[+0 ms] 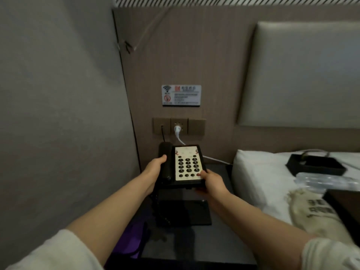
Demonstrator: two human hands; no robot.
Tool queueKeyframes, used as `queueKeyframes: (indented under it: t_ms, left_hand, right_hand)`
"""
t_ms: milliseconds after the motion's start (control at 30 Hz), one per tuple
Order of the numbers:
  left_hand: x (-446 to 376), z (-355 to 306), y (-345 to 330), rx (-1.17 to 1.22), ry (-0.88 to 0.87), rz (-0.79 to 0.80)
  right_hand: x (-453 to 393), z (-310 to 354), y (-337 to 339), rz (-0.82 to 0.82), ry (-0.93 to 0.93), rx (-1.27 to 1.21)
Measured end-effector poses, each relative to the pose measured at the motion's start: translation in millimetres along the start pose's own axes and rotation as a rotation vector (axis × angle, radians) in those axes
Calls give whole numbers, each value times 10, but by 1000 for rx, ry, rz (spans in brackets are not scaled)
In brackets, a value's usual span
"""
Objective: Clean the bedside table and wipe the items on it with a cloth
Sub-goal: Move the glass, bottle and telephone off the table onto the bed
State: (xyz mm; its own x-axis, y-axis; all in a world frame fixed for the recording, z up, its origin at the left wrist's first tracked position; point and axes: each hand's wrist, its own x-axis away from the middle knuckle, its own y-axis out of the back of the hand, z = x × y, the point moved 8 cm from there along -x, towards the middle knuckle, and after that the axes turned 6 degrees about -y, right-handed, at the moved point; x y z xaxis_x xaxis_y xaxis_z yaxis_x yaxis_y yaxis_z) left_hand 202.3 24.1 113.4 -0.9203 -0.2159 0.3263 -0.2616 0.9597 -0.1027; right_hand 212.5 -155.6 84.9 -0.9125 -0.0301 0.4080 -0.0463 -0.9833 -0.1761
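Both hands, left hand (155, 168) and right hand (211, 182), grip the black telephone (182, 165) above the bedside table (220, 240), purple cloth (128, 242) lying idle, so wiping looks unfinished.

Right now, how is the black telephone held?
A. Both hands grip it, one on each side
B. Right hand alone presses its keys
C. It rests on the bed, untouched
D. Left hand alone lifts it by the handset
A: the left hand grips the handset side of the telephone and the right hand grips its near right corner, above the bedside table.
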Motion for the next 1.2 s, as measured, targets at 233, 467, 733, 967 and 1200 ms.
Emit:
queueKeyframes:
  t_ms: [233, 467, 733, 967, 1200]
  left_hand:
    - [966, -382, -471, -12, -70, 72]
    - [1847, -501, -876, -26, -116, 173]
    - [2636, -342, -1370, 25, -173, 259]
    - [3127, 287, -1818, -19, -87, 392]
    - [3386, 947, -2201, -72, -15, 519]
  right_hand:
    - [962, 454, 519, -30, 62, -37]
    - [1814, 693, 1052, -40, 126, 0]
    - [2563, 734, 1761, -54, 174, 95]
    - [3035, 511, 2732, -97, 107, 222]
    - [3368, 42, 3415, -114, -63, 391]
